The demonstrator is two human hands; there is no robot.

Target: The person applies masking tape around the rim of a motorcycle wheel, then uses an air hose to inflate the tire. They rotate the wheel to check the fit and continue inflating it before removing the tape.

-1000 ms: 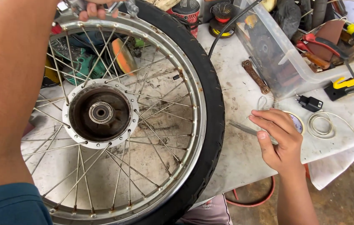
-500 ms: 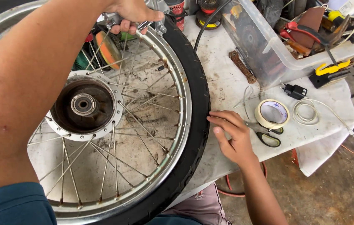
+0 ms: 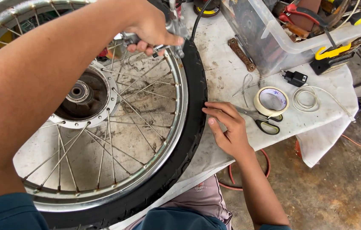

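My left hand (image 3: 152, 30) closed on a metal tool at the far rim | right hand (image 3: 227, 127) open, fingers flat against the tyre (image 3: 195, 115) | spoked wheel (image 3: 104, 127) lies flat on the bench (image 3: 223, 81), axle pointing up | best to brace the tyre firmly | scissors (image 3: 261, 121), tape roll (image 3: 271, 101) just beside.

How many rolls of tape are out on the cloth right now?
1. A single pale tape roll lies flat on the white cloth, just right of the right hand, beside the scissors. Others may be hidden inside the clear plastic bin.
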